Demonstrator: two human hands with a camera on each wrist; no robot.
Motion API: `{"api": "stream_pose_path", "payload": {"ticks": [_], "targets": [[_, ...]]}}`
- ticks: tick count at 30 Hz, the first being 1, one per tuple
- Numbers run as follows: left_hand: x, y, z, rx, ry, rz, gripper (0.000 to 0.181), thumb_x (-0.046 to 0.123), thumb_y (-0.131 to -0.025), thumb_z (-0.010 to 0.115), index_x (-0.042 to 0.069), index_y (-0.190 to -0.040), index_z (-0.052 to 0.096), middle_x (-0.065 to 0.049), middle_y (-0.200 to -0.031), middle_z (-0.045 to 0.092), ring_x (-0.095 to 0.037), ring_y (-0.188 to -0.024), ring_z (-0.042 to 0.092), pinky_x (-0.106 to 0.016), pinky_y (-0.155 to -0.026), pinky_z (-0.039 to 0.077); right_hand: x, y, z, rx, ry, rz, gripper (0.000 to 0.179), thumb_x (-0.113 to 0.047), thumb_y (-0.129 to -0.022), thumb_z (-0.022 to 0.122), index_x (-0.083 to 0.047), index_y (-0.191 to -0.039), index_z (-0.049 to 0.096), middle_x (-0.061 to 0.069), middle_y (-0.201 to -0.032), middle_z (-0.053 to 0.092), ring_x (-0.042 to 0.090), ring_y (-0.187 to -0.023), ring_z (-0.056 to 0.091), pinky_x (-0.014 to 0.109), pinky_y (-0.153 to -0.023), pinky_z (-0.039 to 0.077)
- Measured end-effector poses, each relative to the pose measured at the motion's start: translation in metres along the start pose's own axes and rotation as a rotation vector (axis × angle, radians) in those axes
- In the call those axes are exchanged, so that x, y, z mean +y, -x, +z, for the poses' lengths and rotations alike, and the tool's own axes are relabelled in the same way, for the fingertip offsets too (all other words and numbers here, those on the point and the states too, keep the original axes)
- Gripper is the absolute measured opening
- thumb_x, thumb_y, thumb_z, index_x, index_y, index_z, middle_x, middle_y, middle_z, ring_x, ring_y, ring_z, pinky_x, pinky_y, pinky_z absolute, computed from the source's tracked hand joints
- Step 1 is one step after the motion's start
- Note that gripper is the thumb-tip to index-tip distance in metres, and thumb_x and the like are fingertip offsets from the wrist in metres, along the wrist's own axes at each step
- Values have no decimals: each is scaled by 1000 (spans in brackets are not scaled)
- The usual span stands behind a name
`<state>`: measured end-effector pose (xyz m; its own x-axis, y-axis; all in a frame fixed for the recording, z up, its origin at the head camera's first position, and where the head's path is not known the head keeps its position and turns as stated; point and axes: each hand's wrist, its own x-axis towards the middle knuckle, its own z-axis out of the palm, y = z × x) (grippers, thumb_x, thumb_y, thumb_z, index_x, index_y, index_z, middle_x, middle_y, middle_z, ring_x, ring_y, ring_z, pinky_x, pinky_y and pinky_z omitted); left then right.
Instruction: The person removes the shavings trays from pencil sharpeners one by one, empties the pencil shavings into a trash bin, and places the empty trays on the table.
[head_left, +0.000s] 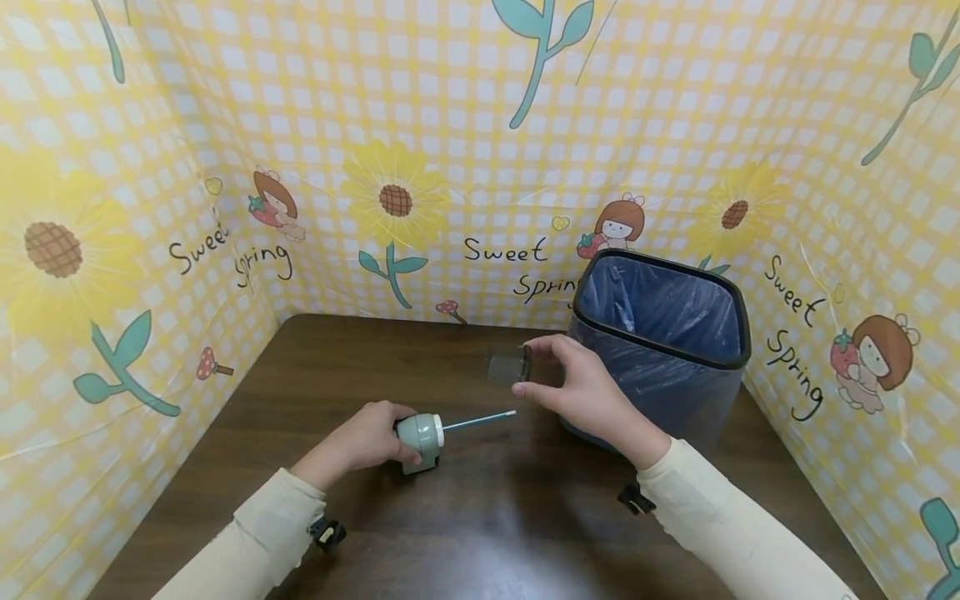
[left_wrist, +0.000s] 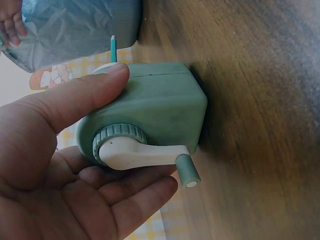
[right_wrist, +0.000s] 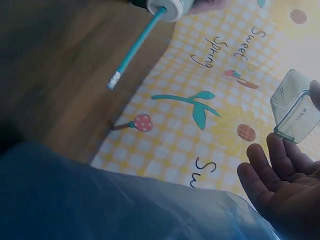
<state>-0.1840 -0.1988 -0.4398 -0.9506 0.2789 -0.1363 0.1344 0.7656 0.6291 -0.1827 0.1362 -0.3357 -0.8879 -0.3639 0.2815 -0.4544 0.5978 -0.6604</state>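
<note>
My left hand point(head_left: 367, 437) grips a green crank pencil sharpener point(head_left: 420, 440) just above or on the table, thumb on one side and fingers on the other. Its white crank point(left_wrist: 142, 154) with a green knob faces the palm in the left wrist view. A blue pencil point(head_left: 480, 420) sticks out of the sharpener's white front, its pale end pointing right. Beyond that end, my right hand point(head_left: 585, 392) pinches a small clear plastic box point(right_wrist: 295, 110), the sharpener's shavings drawer by its look, between thumb and fingers. The box is held in the air, tilted in the right wrist view.
A trash bin point(head_left: 660, 367) with a black rim and bluish plastic liner stands right behind my right hand. The dark wooden table point(head_left: 360, 358) meets yellow checked cloth walls point(head_left: 480, 167) on the left, back and right.
</note>
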Motion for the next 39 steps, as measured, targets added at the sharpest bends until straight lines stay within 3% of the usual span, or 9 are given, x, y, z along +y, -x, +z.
{"api": "stream_pose_path", "payload": {"ticks": [39], "targets": [[2,1,-1,-11,-6,-2,71,27,-71,94,2,-131,66,-4,-106,71,-18,-86,64,-37,-74,55,19,10,30,-7,-52,15,61,-45,-80,87,-16,-130,64,-3,-121,66,19,-117,60,47,-104,47]]}}
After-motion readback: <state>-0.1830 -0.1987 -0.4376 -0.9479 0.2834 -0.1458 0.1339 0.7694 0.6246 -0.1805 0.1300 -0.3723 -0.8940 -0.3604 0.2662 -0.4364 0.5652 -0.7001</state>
